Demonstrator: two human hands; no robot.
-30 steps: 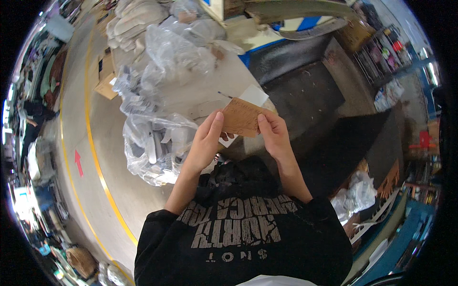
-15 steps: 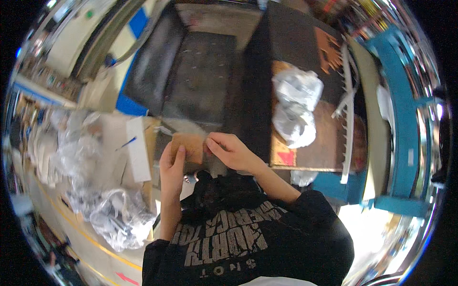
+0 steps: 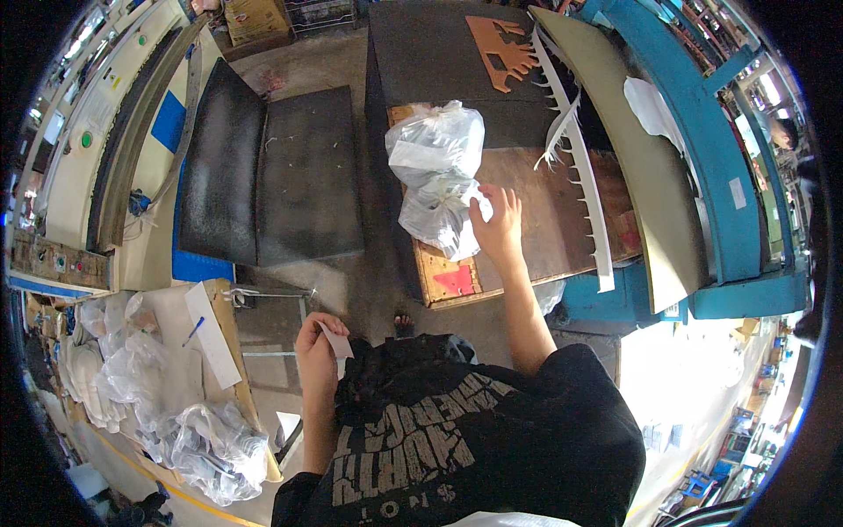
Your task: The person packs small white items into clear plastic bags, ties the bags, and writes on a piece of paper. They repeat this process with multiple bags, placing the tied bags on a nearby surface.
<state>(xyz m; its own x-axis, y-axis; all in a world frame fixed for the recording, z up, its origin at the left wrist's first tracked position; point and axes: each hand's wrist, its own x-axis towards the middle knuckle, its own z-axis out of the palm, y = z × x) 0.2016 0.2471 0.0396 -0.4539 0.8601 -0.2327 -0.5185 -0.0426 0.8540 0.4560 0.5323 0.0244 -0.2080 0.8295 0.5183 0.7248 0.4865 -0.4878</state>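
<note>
My left hand (image 3: pixel 320 345) is closed round a small pale flat piece (image 3: pixel 337 342), thin like card, held low in front of my shirt. On the right, my right hand (image 3: pixel 498 220) reaches over the dark bench and pinches the gathered part of a white plastic bag (image 3: pixel 439 227). A second stuffed white plastic bag (image 3: pixel 436 142) lies against it on the far side. Both are on the wooden edge of the bench; what they contain cannot be made out.
A table (image 3: pixel 176 351) at the left carries clear plastic bags (image 3: pixel 211 452), a white strip (image 3: pixel 213 336) and a blue pen (image 3: pixel 194 329). Black panels (image 3: pixel 307 176) stand ahead. An orange cut-out sheet (image 3: pixel 500 53) and a jagged white strip (image 3: pixel 580 167) lie on the bench.
My right hand has left the flat piece and moved right and forward to the plastic bag. My left hand keeps the piece, now turned more edge-on. The view has swung right.
</note>
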